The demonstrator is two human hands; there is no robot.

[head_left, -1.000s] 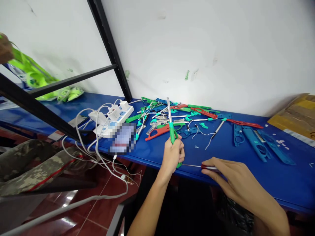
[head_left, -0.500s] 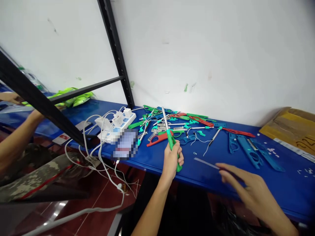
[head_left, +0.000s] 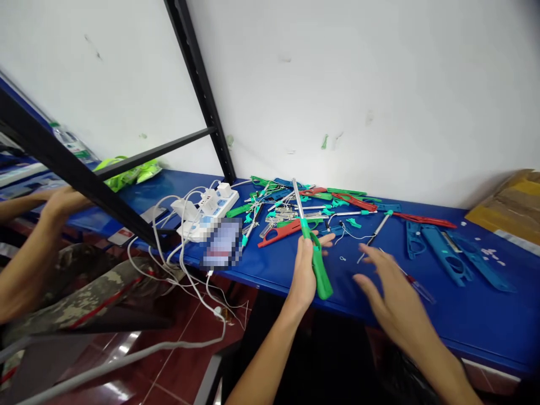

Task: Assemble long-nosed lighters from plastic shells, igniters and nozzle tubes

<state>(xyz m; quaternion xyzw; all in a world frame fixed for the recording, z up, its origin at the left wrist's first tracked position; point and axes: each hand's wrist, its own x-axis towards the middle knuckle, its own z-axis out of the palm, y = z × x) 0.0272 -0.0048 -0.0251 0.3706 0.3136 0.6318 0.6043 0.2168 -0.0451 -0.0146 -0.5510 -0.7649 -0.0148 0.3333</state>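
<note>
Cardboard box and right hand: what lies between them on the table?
A screwdriver, blue plastic casings and small white bits, in the head view.

No text, label, brand, number or sign can be read here.

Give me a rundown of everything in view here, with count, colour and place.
Long lighter: one, green with silver tube, in the left hand
Screwdriver: one, red and clear handle, beside the right hand
Lighter parts: many, mixed colours, mid-table
Casing pieces: three, blue, right
Small bits: several, white, far right
Power strip: one, white, left of the parts
Blurred-out device: one, beside the strip
Cables: several, white, left
Box: one, brown, right
Frame: one, black, left
Bundle: yellow-green, count unclear, far left
Table: blue, centre
Co-worker: one, left
Left hand: one, centre
Right hand: one, right of it, empty
</note>
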